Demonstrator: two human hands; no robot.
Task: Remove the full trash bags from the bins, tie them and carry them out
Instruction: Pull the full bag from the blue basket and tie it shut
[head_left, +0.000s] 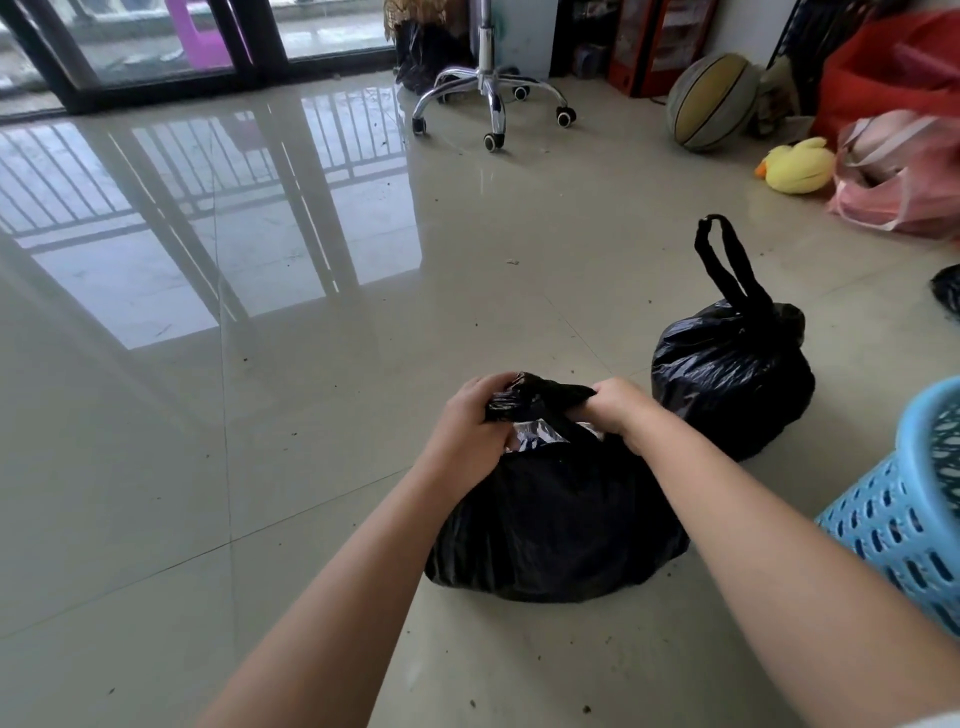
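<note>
A full black trash bag (556, 525) sits on the tiled floor in front of me. My left hand (467, 431) grips one twisted handle of the bag at its top. My right hand (618, 410) grips the other handle, and the black plastic is stretched between the two hands. The bag's mouth is partly open below them, showing some light wrappers inside. A second black trash bag (732, 379) stands tied to the right, its looped handles sticking upward. A light blue perforated bin (904, 514) leans at the right edge.
An office chair base (491, 104) with castors stands at the back. A worn basketball (711, 101), a yellow plush duck (797, 166) and pink bags (904, 176) lie at the back right. Glass sliding doors (156, 52) line the far left. Small crumbs dot the floor.
</note>
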